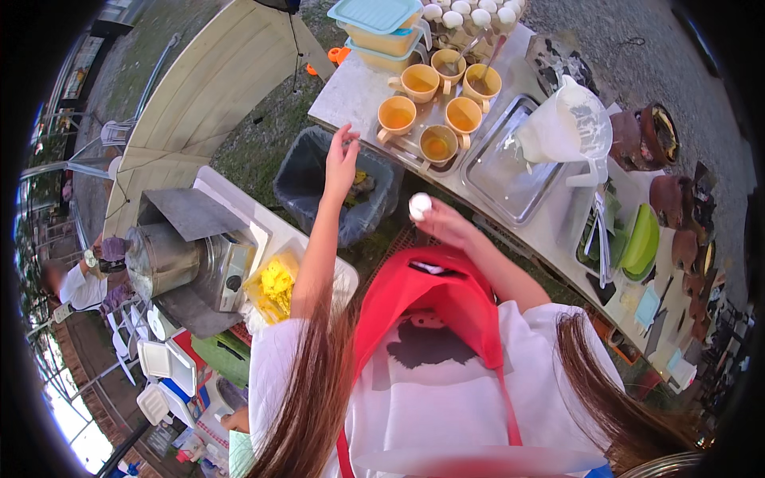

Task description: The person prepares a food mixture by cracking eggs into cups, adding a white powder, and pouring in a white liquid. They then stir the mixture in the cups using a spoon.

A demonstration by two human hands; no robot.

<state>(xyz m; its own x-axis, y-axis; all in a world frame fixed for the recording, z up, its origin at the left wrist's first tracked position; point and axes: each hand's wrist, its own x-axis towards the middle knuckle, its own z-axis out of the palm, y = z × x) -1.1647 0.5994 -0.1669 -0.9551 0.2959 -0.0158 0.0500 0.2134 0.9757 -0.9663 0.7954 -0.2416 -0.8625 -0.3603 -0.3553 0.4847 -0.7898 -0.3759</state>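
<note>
Between the fingertips of my right hand (447, 223) is a white egg (420, 206), held in front of the red apron (412, 260) near the table's edge. My left hand (342, 160) is empty, its fingers extended and a little apart, above a waste bin (308, 173) lined with a plastic bag. Yellow and grey scraps (361, 186) lie inside the bin. Several yellow cups with an orange-yellow liquid, such as the nearest cup (438, 145), stand on a metal tray (397, 153) beyond both hands. Spoons stand in two of the cups.
An egg tray (460, 37) and stacked lidded containers (382, 30) stand at the far end. Right of the cups, a pitcher of white batter (559, 128) is beside an empty-looking metal tray (508, 191). Clay stoves (642, 140) line the right; a metal pot (161, 263) stands left.
</note>
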